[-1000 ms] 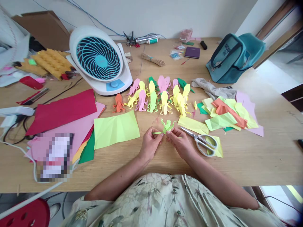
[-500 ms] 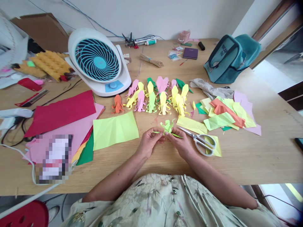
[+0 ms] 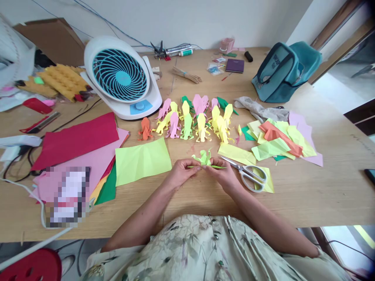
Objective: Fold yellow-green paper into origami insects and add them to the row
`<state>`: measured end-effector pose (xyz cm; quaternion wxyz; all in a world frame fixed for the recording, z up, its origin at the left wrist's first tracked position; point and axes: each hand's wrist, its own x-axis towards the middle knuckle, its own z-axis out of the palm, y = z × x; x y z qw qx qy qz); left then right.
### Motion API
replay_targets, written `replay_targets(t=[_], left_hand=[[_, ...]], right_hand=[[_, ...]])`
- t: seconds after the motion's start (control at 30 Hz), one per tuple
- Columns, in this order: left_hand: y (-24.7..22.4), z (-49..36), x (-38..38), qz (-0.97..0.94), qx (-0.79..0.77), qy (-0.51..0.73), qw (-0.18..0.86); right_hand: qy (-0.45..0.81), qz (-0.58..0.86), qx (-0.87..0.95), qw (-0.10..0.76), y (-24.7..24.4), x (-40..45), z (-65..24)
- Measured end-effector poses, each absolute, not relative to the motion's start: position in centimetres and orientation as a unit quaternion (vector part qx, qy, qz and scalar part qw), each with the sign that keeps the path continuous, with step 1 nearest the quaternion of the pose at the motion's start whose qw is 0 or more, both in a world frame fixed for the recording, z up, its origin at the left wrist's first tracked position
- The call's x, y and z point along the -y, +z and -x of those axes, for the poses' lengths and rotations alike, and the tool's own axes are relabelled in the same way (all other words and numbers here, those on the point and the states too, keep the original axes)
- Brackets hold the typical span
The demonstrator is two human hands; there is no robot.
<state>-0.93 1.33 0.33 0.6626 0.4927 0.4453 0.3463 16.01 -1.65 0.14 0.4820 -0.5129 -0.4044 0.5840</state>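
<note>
Between my two hands is a light green folded paper figure [image 3: 204,157], its thin curled limbs pointing up and away from me. My left hand [image 3: 184,171] pinches its left side, fingers closed. My right hand [image 3: 222,174] grips the other side, with a narrow green strip sticking out past the fingers. Scissors [image 3: 254,178] with white-grey handles lie just right of my right hand, partly over yellow paper [image 3: 268,183]. Beyond my hands stand several folded paper figures, including a pale green one [image 3: 186,127], a yellow one [image 3: 202,128] and an orange one [image 3: 145,129].
A lime green sheet [image 3: 143,160] lies left of my hands, near stacked coloured paper [image 3: 79,142]. A white fan [image 3: 120,74] stands behind it. Paper scraps [image 3: 281,138], a grey cloth [image 3: 260,109] and a teal bag [image 3: 281,74] occupy the right side.
The folded paper figure has turned in my fingers, and its limbs now spread more to the left. My left hand has shifted slightly; the things on the table stay put.
</note>
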Motion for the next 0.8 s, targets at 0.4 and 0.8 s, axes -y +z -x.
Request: replay_targets(t=[0.4,0.8], left_hand=[[1.2,0.4,-0.8,-0.54,-0.428,0.352,0.633],[0.8,0.8,-1.1,-0.56,-0.392,0.367,0.63]], right_hand=[[0.6,0.486,0.412,0.483,0.4,1.6,-16.0],[0.665,0.433,0.406,0.452,-0.5,1.6,-16.8]])
